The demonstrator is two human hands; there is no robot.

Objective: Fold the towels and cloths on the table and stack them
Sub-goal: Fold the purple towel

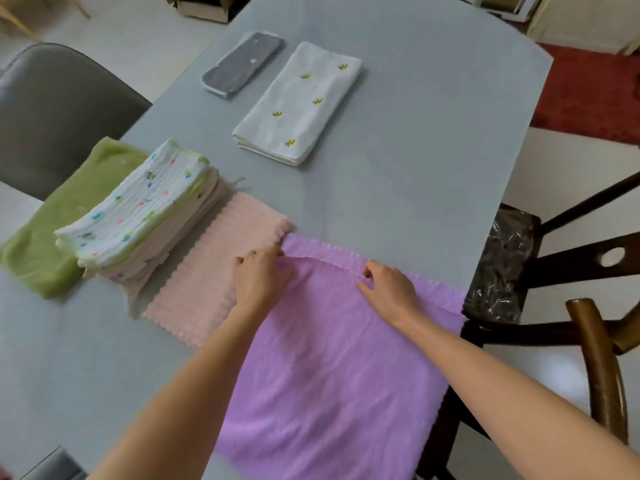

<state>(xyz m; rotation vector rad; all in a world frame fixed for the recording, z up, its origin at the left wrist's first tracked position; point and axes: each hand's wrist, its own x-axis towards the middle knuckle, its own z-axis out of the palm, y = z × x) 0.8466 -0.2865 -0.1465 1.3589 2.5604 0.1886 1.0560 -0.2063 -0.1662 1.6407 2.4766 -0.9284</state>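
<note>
Two hands on the purple towel [332, 368], head view only. Left hand [261, 277] pinches the towel's top edge near its far left corner, fingers curled over the fabric. Right hand [388, 289] pinches the same edge further right, thumb and fingertips closed on it. The edge between them is lifted a little and bowed (a strip of purple shows beyond it, flat on the table [415, 150]). The rest of the towel lies spread on the table's near right part, its right side at the table edge and its near end running out of frame.

Pink towel [214, 268] lies flat just left of the purple one, its right edge touching or slightly under it; cannot tell which. Left of that, a stack [138, 216] of folded cloths, top one white with coloured spots and green trim, pale pink ones beneath. Stack sits partly on a green towel [45, 237] at the table's left edge.

Further away, mid-table: a white towel [298, 102], folded, with small yellow motifs. Beside it to the left, apart, a grey cloth [242, 64], folded narrow.

Around the table: grey chair [52, 112] on the left, dark wooden chair [554, 268] on the right with a plastic-wrapped seat, a second wooden chair back [599, 368] nearer the camera. Red rug [595, 91] far right.
</note>
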